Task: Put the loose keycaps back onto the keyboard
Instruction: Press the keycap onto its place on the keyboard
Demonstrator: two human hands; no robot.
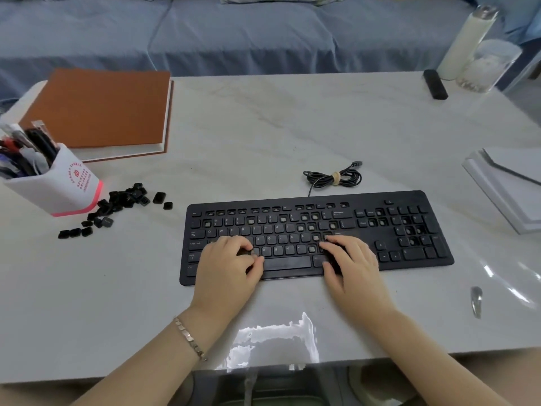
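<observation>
- The keyboard (355, 222) lies on the desk (263, 127), with many of its key sockets bare.
- Loose keycaps (117, 205) are heaped on the desk to its left, beside a pen holder (58, 186).
- The left hand (228, 265) curls over the lower letter rows, thumb and fingers pinching a keycap (244, 253).
- The right hand (348, 262), fingers loosely bent, rests its fingertips on keys right of the space bar.

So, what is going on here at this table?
A person is working on the black keyboard. Both hands are on its lower rows: the left hand curls its fingers just left of the space bar, and the right hand presses keys right of it. Many sockets are bare. A pile of loose keycaps lies on the table to the left, beside the pen holder.
</observation>
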